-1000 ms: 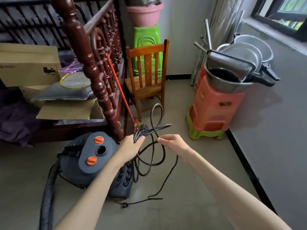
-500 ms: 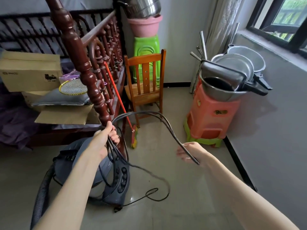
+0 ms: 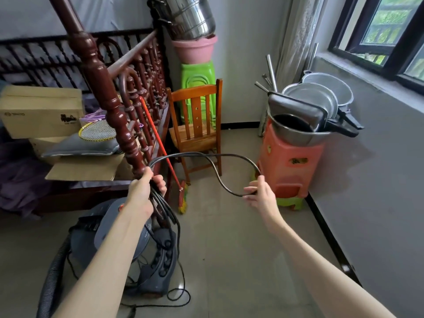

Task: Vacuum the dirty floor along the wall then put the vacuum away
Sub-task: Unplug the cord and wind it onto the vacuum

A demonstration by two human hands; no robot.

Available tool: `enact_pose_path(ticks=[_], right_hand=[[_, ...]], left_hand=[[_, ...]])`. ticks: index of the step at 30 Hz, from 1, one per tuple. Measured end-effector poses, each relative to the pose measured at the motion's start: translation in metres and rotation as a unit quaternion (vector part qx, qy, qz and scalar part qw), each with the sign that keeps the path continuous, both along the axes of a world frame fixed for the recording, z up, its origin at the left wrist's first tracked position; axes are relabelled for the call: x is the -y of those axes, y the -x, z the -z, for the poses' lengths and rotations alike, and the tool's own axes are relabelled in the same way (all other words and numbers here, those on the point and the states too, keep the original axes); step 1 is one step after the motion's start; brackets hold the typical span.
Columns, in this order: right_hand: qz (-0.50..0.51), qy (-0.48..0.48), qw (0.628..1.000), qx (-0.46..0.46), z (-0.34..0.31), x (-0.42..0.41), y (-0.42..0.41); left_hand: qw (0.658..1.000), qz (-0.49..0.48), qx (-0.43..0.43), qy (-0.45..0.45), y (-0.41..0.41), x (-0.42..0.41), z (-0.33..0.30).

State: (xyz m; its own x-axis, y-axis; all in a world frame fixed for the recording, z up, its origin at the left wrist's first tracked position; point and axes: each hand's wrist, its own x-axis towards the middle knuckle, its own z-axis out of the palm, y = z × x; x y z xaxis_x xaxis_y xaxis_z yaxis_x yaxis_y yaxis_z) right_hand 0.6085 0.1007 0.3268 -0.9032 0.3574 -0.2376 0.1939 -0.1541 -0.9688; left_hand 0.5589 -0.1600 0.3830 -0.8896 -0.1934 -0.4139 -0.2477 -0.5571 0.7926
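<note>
Here the left hand (image 3: 143, 191) has its fingers (image 3: 160, 183) curled tight round a bundle of gathered loops of the black power cord (image 3: 206, 157), held up just in front of the dark red bedpost (image 3: 103, 88), with the loops hanging down from the fist toward the vacuum (image 3: 128, 249). The right hand (image 3: 261, 195) is out to the side at about the same height, its fingers (image 3: 250, 188) pinching the cord lightly where the strand dips. Between the two hands the cord arches up and runs nearly level across the view, so its free run lies left to right; the next loop, I judge, gets made by bringing the right hand in toward the left. The right hand is the one on the loose length; the left is the anchor. From the bundle more cord trails down past the grey vacuum body standing on the floor below the left forearm, and a slack tail curls on the tiles (image 3: 229, 260) beside it, so some cord is left to gather. The ribbed hose (image 3: 52, 278) runs off at the lower left. Just beyond stand a red-handled broom (image 3: 160, 148) against the bed rail, a wooden chair (image 3: 197, 125) and a stack of plastic stools (image 3: 289, 166) carrying metal pans.
</note>
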Motion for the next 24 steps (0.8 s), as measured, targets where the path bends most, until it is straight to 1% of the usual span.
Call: enact_pose_path(ticks=[1,2,3,4,5,6,7,8,9,11,13,14,16,17,18,21,22,24], right_hand=[[-0.03,-0.12,0.992,-0.017,0.0,0.005,-0.002],[-0.063,-0.216,0.974,-0.021,-0.003,0.01,-0.003],[-0.094,-0.274,0.957,-0.006,-0.006,0.014,-0.004],[-0.122,-0.281,0.952,0.024,-0.011,0.019,-0.004],[-0.15,-0.237,0.958,0.066,-0.019,0.024,-0.003],[-0.183,-0.157,0.964,0.114,-0.027,0.029,-0.003],[-0.222,-0.068,0.958,0.165,-0.036,0.036,-0.003],[-0.263,0.004,0.942,0.207,-0.047,0.044,-0.003],[-0.296,0.055,0.926,0.23,-0.053,0.05,-0.002],[-0.316,0.119,0.911,0.236,-0.063,0.059,0.004],[-0.301,0.167,0.91,0.232,-0.07,0.061,0.014],[-0.288,0.2,0.906,0.235,-0.073,0.061,0.018],[-0.282,0.247,0.896,0.236,-0.075,0.058,0.024],[-0.289,0.256,0.895,0.224,-0.075,0.057,0.026],[-0.294,0.259,0.897,0.204,-0.075,0.057,0.025],[-0.289,0.25,0.916,0.123,-0.068,0.054,0.018],[-0.284,0.259,0.917,0.104,-0.062,0.051,0.013],[-0.294,0.26,0.914,0.1,-0.045,0.044,0.001]], left_hand=[[1.0,-0.014,0.003,0.01,0.0,-0.002,0.0],[1.0,-0.021,-0.002,0.017,-0.002,-0.005,-0.001],[0.999,-0.021,-0.016,0.028,-0.004,-0.008,-0.003],[0.998,-0.017,-0.037,0.044,-0.008,-0.013,-0.005],[0.995,-0.005,-0.062,0.076,-0.012,-0.017,-0.006],[0.988,0.016,-0.09,0.127,-0.016,-0.022,-0.005],[0.974,0.043,-0.116,0.189,-0.02,-0.024,-0.002],[0.957,0.072,-0.14,0.244,-0.025,-0.028,0.001],[0.939,0.104,-0.16,0.286,-0.029,-0.03,0.005],[0.908,0.155,-0.173,0.348,-0.038,-0.035,0.007],[0.881,0.184,-0.161,0.405,-0.044,-0.037,0.005],[0.874,0.19,-0.154,0.419,-0.045,-0.037,0.006],[0.868,0.234,-0.165,0.406,-0.044,-0.033,0.008],[0.872,0.256,-0.168,0.381,-0.044,-0.032,0.01],[0.884,0.267,-0.163,0.347,-0.044,-0.032,0.011],[0.923,0.236,-0.128,0.276,-0.042,-0.031,0.003],[0.933,0.224,-0.124,0.254,-0.04,-0.03,0.0],[0.953,0.2,-0.114,0.199,-0.034,-0.025,-0.007]])
